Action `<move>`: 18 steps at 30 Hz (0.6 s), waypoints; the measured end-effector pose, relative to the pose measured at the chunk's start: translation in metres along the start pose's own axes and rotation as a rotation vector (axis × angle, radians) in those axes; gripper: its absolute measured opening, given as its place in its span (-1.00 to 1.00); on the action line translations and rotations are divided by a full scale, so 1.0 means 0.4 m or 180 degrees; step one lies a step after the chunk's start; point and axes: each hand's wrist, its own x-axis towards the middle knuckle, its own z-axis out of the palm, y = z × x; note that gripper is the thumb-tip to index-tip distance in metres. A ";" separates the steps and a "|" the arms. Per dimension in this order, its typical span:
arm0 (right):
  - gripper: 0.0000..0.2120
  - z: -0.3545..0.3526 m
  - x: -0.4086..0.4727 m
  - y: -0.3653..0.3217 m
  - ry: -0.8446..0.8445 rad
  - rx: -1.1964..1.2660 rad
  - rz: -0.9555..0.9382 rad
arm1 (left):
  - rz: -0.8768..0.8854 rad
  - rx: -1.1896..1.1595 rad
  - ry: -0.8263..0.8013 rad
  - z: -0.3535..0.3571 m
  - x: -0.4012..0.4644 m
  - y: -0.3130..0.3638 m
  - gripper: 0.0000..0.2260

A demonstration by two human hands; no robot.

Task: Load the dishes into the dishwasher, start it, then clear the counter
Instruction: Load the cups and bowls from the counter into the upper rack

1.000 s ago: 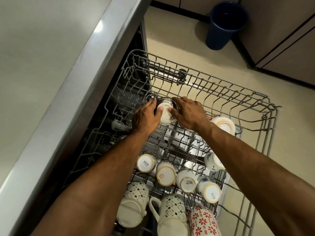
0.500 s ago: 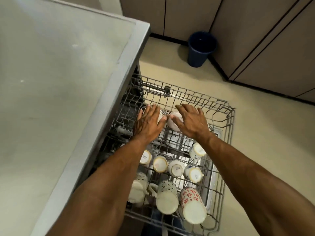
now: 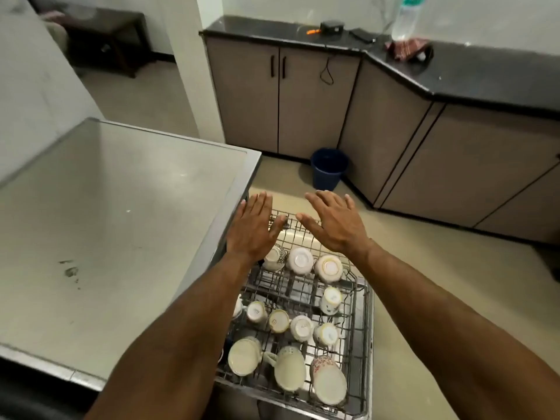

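Beside you on the left is the steel counter (image 3: 115, 207), and in front of you the pulled-out dishwasher rack (image 3: 362, 344) carries upturned mugs and cups in rows, with three bowls (image 3: 300, 260) at its far end. A blue bucket (image 3: 328, 168) stands on the floor by the cabinets. Your left hand (image 3: 253, 230) and right hand (image 3: 336, 224) hover flat over the rack's far end, fingers straight and spread, holding nothing.
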 end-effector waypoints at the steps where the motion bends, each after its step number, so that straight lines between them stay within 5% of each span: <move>1: -0.32 -0.015 0.000 -0.006 0.0014 0.0010 -0.0040 | -0.0030 0.0019 0.0044 -0.018 -0.006 0.000 -0.41; 18: -0.34 -0.155 -0.131 -0.287 0.0036 0.0395 -0.1659 | -0.1528 0.0680 0.0726 -0.275 -0.482 0.009 -0.41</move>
